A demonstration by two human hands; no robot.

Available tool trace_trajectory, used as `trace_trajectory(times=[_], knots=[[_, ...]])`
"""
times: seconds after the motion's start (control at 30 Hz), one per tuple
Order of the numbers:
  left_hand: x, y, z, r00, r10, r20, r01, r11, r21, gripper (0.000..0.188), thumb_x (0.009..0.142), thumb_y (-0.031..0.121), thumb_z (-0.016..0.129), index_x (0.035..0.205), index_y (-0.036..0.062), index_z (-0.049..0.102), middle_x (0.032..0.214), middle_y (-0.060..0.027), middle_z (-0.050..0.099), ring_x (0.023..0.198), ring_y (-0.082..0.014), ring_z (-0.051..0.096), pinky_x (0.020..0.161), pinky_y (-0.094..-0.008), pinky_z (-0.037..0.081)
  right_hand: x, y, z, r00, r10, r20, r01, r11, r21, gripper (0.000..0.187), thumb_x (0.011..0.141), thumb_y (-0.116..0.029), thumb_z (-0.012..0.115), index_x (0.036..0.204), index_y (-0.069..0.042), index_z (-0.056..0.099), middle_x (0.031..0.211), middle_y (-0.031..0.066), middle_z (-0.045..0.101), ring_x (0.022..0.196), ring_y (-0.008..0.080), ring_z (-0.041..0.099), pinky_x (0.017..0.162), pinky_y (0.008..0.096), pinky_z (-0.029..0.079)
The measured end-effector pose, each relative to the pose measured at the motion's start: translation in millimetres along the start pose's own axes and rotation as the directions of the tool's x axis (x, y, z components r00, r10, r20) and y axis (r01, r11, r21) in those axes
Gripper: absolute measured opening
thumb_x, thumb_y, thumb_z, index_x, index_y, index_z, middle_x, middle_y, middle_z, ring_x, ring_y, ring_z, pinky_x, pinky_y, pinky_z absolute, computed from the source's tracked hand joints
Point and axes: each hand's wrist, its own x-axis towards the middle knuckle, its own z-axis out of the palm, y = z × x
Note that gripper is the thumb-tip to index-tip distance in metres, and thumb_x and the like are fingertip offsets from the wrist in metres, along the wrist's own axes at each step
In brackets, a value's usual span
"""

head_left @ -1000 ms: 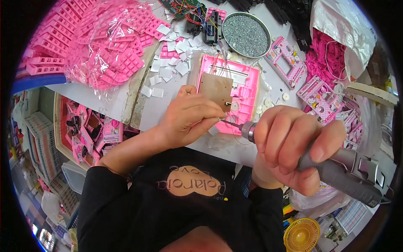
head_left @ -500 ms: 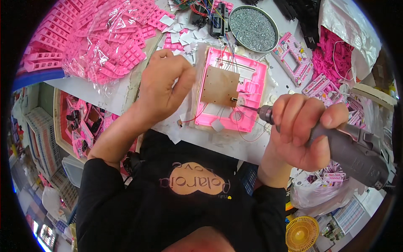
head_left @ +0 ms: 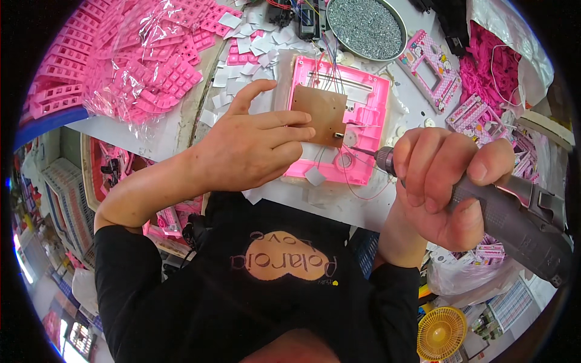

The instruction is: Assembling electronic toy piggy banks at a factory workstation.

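Observation:
My right hand is wrapped round a dark grey electric screwdriver. The driver's thin bit points left and its tip is at the lower right corner of a brown circuit board. That board lies in a pink plastic housing, with thin wires running from its upper edge. Across the board's left side reaches my left hand, its fingers stretched out and apart, fingertips on or just over the board. Below the board, a red wire loops out near a round pink ring in the housing.
A round metal tray of small screws stands behind the housing. White paper squares lie scattered left of it. Bagged pink keypads pile up at far left. A patterned pink frame and a bag of pink parts sit right.
My left hand has gone from a loosely closed fist beside the housing to outspread fingers reaching onto the board. The right hand keeps the screwdriver at the board's corner.

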Motion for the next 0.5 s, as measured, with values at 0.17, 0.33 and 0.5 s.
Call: trace_trajectory(times=[0.17,0.33,0.5], knots=[[1,-2,1,1.0,-0.007,0.002,0.006,1.0,0.029,0.014,0.083,0.013,0.07,0.082,0.0132,0.057,0.122,-0.0003,0.07,0.124,-0.017,0.062,0.115,-0.0612,0.023,0,-1,-1,1.0,0.015,0.011,-0.015,1.0,-0.007,0.03,0.095,-0.028,0.062,0.117,-0.015,0.047,0.066,-0.0035,0.053,0.054,0.0104,0.049,0.06,0.0306,0.042],[-8,-2,11,1.0,-0.02,0.0,0.02,1.0,-0.003,0.017,0.083,0.013,0.07,0.077,0.0131,0.054,0.119,0.0012,0.071,0.126,-0.0163,0.061,0.117,-0.0632,0.02,0,6,3,1.0,0.027,0.007,-0.027,1.0,0.012,0.03,0.095,-0.027,0.062,0.117,-0.014,0.047,0.065,-0.0026,0.052,0.054,0.0109,0.048,0.059,0.0311,0.041],[-5,-8,7,0.999,-0.019,-0.03,0.019,1.0,-0.001,0.019,0.081,0.015,0.072,0.074,0.014,0.054,0.115,0.0069,0.071,0.127,-0.016,0.059,0.118,-0.0657,0.015,-2,19,15,0.999,0.038,-0.039,-0.036,0.998,0.043,0.028,0.096,-0.025,0.063,0.114,-0.012,0.046,0.064,-0.0007,0.051,0.054,0.0133,0.046,0.057,0.0329,0.04]])
